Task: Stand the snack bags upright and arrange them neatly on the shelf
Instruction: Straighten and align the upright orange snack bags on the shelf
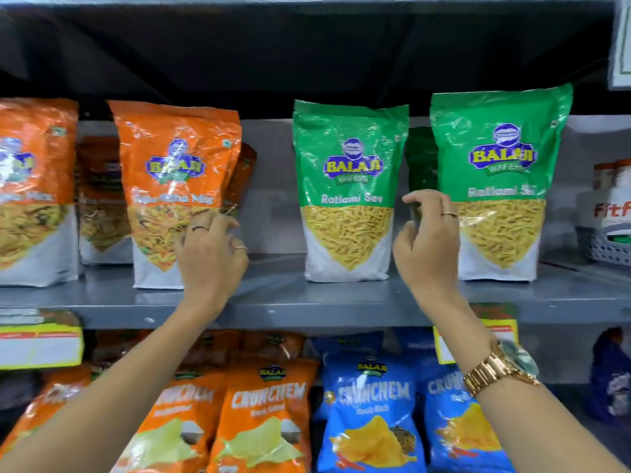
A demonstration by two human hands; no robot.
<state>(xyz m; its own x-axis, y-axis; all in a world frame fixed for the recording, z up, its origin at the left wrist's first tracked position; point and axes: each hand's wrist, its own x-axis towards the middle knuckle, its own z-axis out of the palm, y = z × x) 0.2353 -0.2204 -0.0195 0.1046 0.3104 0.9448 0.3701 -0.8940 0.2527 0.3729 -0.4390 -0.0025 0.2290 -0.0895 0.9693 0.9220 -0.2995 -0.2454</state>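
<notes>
Four glossy plastic snack bags stand upright along the front of a flat grey metal shelf, each a crinkled pouch with a flat sealed top and a clear, pointed window showing the contents. The landmark is the middle green bag, printed "Ratlami Sev", full of thin yellow sticks and standing free.

To its left stands an orange bag of mixed snack, with darker orange bags tucked behind it; further left, at the frame edge, is another orange bag. The left hand rests against the lower right corner of the nearer orange bag, its fingers curled loosely on the film; whether they pinch it cannot be told.

To the right of the landmark stands a second green bag, slightly taller in view, with a dark green bag behind the gap. The right hand sits in that gap, fingers spread and bent, holding nothing, its knuckles overlapping the second green bag's left edge. A gold link watch circles that wrist.

Below the landmark, puffy orange and blue Crunchem bags lean on the lower shelf.
</notes>
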